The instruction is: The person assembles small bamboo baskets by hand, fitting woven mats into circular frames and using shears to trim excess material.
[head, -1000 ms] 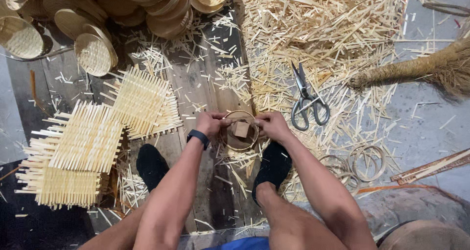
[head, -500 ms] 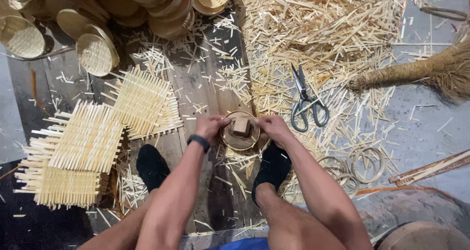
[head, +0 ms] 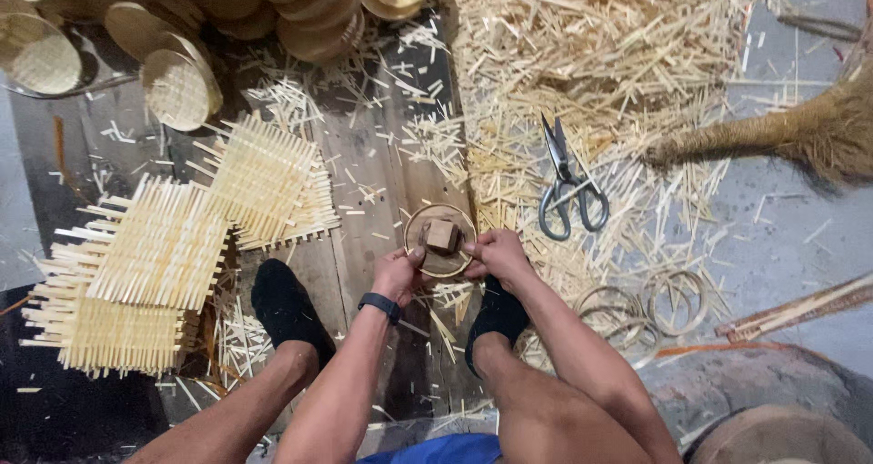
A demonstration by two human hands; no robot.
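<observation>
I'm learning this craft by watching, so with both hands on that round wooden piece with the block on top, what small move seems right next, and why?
Probably press the round piece down and seat it evenly. The left hand and right hand grip its near rim from either side, the small block sits centred on top, and it rests on the plank. The scissors lie untouched aside.

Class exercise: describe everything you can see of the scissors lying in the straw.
The scissors look like metal, grey all over, with two rounded loop handles and long narrow blades. They lie flat on the litter of pale cut strips, blades pointing away from the person and almost closed, handles nearest them. Nothing holds them: the right hand is close by but apart, on the round woven piece.
</observation>
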